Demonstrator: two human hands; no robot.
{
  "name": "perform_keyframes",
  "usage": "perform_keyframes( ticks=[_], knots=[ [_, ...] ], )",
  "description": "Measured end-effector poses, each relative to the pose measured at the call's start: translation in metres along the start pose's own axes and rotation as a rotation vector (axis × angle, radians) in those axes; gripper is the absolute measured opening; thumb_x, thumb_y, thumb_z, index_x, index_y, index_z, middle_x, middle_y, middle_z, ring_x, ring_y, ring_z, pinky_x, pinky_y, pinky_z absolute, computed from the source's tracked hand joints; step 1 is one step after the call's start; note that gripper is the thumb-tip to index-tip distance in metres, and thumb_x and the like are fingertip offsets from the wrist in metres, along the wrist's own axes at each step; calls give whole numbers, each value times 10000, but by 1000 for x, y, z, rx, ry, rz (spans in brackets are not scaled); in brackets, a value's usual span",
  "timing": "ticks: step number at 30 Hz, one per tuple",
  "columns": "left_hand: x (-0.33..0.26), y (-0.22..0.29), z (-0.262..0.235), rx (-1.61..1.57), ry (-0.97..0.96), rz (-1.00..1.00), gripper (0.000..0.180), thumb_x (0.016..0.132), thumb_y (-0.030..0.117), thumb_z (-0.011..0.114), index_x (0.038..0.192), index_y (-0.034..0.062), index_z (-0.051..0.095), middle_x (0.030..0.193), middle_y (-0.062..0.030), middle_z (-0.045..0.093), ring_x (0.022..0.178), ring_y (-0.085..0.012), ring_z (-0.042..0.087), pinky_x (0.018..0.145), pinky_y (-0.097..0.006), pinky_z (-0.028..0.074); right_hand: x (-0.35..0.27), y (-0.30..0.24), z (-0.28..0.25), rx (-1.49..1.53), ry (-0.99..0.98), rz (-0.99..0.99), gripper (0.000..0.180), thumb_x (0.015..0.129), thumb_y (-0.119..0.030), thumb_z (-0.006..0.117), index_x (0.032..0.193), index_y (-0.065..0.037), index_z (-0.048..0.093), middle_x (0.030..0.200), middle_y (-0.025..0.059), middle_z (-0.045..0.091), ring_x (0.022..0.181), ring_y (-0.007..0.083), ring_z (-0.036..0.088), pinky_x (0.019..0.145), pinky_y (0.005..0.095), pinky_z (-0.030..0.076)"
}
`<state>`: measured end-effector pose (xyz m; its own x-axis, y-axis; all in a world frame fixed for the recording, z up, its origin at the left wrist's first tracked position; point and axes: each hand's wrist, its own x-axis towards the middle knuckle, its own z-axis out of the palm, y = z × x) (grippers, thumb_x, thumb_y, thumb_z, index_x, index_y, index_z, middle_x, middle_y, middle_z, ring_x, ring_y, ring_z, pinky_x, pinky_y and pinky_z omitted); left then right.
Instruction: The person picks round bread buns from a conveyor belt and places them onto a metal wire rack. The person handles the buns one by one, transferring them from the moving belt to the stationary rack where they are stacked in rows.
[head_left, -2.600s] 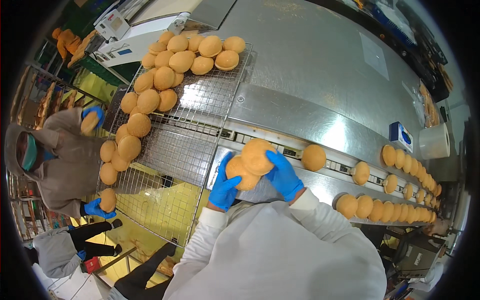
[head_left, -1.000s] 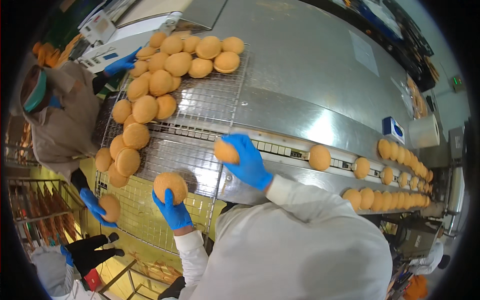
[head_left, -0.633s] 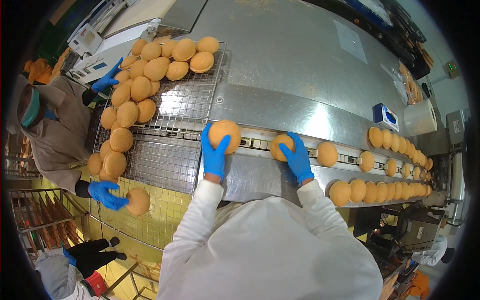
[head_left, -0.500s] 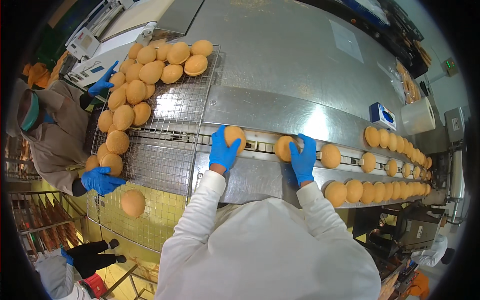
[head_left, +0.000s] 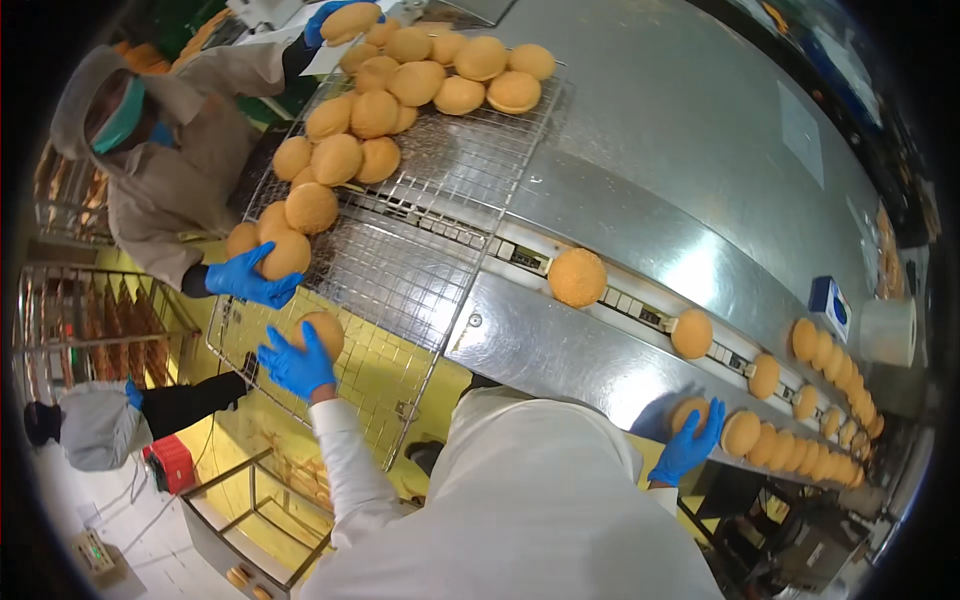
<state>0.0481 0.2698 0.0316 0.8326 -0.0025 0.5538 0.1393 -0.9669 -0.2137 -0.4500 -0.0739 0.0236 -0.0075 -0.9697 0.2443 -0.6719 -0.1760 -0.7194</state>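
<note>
My left hand (head_left: 300, 365), in a blue glove, is at the near part of a wire rack (head_left: 400, 420). Its fingers are spread at the side of a lone round golden bun (head_left: 324, 336), which they partly cover. My right hand (head_left: 688, 445), also gloved, has its fingers stretched out beside a bun (head_left: 685, 414) at the left end of the near row of buns (head_left: 790, 450); they overlap its edge. Between my hands, a larger-looking bun (head_left: 577, 277) sits on the conveyor (head_left: 636, 308), followed to the right by several more.
Across the rack, a co-worker's near hand (head_left: 252, 276) touches a bun, while their far hand holds another bun (head_left: 350, 22) beside the piled buns (head_left: 375, 113). A far row of buns (head_left: 830, 355), a blue box (head_left: 829, 308) and a white roll (head_left: 887, 332) are at the right.
The view has turned left. Both my hands have left the buns on the conveyor: the left went to the rack, the right to the near row. The co-worker's far hand now holds a bun.
</note>
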Motion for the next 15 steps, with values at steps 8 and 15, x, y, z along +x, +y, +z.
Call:
perform_keyframes(
  ticks=[8, 15],
  knots=[
    [-19, 5, -14, -1047, -508, -153, 655, 834, 353, 767, 1278, -55, 509, 1216, -210, 563, 1117, -331, 553, 993, -416, 436, -22, -61, 40, 112, -443, 78, 662, 794, -124, 757, 1375, -9, 462, 1277, 144, 511, 1146, 270, 522, 1006, 374, 423],
    [-33, 56, -78, -1423, -650, -188, 698, 765, 222, 809, 1327, -6, 463, 1258, -145, 515, 1179, -271, 501, 1036, -385, 407, 7, -133, 110, 282, -980, -3, 520, 746, -200, 809, 1208, -59, 618, 1043, 105, 601, 1066, 248, 565, 929, 384, 470]
  ],
)
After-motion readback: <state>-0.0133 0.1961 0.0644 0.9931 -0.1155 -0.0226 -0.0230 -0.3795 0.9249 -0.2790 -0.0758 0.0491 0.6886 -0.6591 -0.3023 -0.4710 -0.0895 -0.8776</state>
